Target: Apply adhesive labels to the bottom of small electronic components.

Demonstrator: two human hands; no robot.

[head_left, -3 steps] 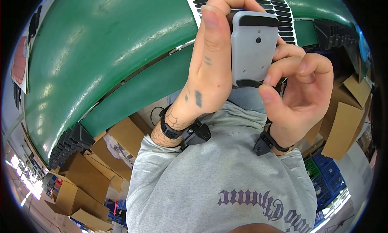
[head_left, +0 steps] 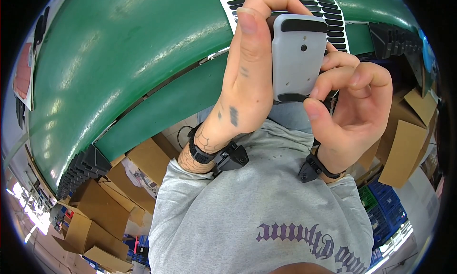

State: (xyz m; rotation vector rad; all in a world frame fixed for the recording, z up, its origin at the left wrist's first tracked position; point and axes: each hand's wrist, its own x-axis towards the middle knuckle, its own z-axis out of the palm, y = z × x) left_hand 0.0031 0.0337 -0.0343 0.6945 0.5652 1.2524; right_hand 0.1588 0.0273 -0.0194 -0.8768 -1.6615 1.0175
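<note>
My left hand (head_left: 252, 69) is wrapped round a grey plastic device housing (head_left: 299, 60), its thumb along the left side and its fingers behind. A black strip (head_left: 303, 25) covers the housing's upper end, and a dark round hole shows below it. At the lower end lies a second black strip (head_left: 291, 97), partly against the housing. My right hand (head_left: 354, 98) pinches that strip's right end between thumb and forefinger, the other fingers curled. Behind the housing, a white sheet of black stickers (head_left: 336, 17) rests on the green table (head_left: 157, 41).
Black plastic parts stand in rows along the table edge, at left (head_left: 85, 169) and right (head_left: 392, 41). Open cardboard boxes (head_left: 100, 207) sit on the floor at lower left, with another cardboard box (head_left: 404, 150) at right. Blue crates (head_left: 388, 207) are at lower right.
</note>
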